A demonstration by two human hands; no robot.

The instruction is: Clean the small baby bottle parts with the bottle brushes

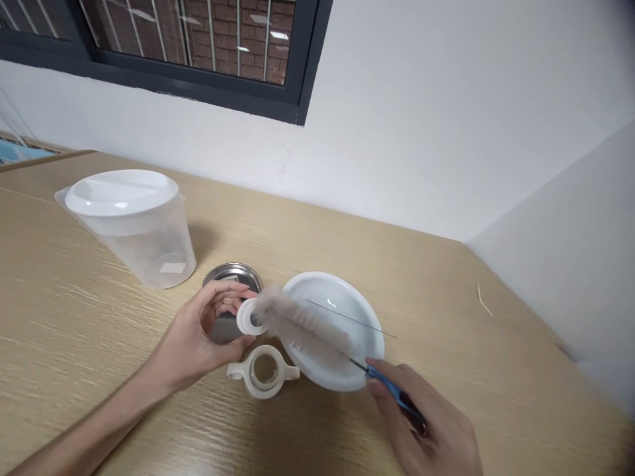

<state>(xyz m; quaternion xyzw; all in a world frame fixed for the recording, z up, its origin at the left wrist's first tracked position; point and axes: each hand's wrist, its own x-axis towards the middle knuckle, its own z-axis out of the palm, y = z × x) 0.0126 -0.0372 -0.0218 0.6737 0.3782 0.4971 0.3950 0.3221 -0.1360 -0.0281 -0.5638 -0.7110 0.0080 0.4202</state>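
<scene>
My left hand [203,330] is closed around a small white plastic ring-shaped piece [247,318], its opening turned to the right. In my right hand [426,416] is a bottle brush [310,327], gripped by its blue handle. The pale bristles reach left over the bowl, and their tip meets the opening of the white piece; whether it goes inside, I cannot tell. Below the left fingers stands a whitish ring with two side handles [264,371]. A white bowl [374,337] sits under the brush, with a thin dark wire [352,319] lying across it.
A clear pitcher with a white lid [133,225] stands at the left. Behind my left hand is a round metal dish [233,268], partly hidden. A thin pale strip [483,301] lies on the wooden table [421,277] at right. The wall and window are beyond.
</scene>
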